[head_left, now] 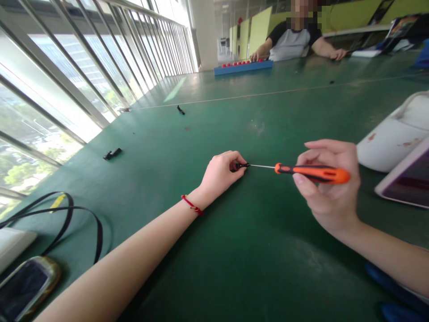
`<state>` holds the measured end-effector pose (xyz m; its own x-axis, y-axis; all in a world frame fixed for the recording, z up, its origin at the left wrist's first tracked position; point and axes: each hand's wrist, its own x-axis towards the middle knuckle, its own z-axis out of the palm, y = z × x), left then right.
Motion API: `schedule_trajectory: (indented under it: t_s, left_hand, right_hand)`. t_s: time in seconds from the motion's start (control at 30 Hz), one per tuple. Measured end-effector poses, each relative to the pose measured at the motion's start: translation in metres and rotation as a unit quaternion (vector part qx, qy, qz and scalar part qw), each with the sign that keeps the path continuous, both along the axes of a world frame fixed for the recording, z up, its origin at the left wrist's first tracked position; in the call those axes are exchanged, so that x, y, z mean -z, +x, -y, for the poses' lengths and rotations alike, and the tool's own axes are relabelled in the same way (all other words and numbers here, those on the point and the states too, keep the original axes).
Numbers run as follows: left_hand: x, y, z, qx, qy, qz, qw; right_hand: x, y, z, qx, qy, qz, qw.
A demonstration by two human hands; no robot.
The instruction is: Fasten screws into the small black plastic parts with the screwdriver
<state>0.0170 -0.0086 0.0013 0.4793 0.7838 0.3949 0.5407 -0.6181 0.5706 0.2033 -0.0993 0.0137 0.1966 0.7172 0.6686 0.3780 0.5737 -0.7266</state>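
Observation:
My left hand [224, 171], with a red cord bracelet [192, 205] at its wrist, rests on the green table and pinches a small black part [240, 166]. Most of that part is hidden by the fingers. My right hand [330, 179] holds a screwdriver [313, 173] by its orange and black handle. The thin shaft lies level and points left, its tip meeting the end of the black part. Two more small black pieces lie on the table: one [112, 154] to the left of my left hand, the other [181, 110] farther back.
A white container [395, 134] and a tablet-like device [405, 179] stand at right. Near left lie a black strap [70, 214] and a phone-like device [28, 286]. Across the green table [214, 250], a person [293, 42] sits by a blue rack [243, 68] with red pieces. Railings [110, 53] border the left.

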Motion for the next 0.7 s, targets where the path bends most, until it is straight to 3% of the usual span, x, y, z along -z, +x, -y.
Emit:
schedule_trajectory:
  t_s: [0.13, 0.33, 0.47, 0.53, 0.7]
  left_hand:
    - [0.0003, 0.0002, 0.0000, 0.001, 0.000, 0.004, 1.000]
    - [-0.0001, 0.0000, 0.0002, 0.002, -0.006, 0.001, 1.000]
    - [0.0002, 0.0000, 0.0003, 0.003, -0.004, 0.004, 1.000]
    - [0.0001, 0.0001, 0.0003, 0.003, -0.005, 0.003, 1.000]
    - [-0.0007, 0.0003, 0.0005, 0.005, -0.007, 0.002, 1.000]
  right_hand:
    - [-0.0010, -0.0006, 0.0021, 0.025, -0.066, 0.056, 0.996]
    - [0.0027, 0.0031, -0.0031, 0.009, 0.040, -0.006, 0.999]
    - [0.0003, 0.0010, 0.0004, 0.009, -0.055, 0.048, 0.997]
    - [-0.0009, -0.0005, 0.0023, 0.023, -0.066, 0.072, 0.995]
    - [0.0001, 0.0003, -0.0007, 0.017, 0.036, 0.023, 0.999]
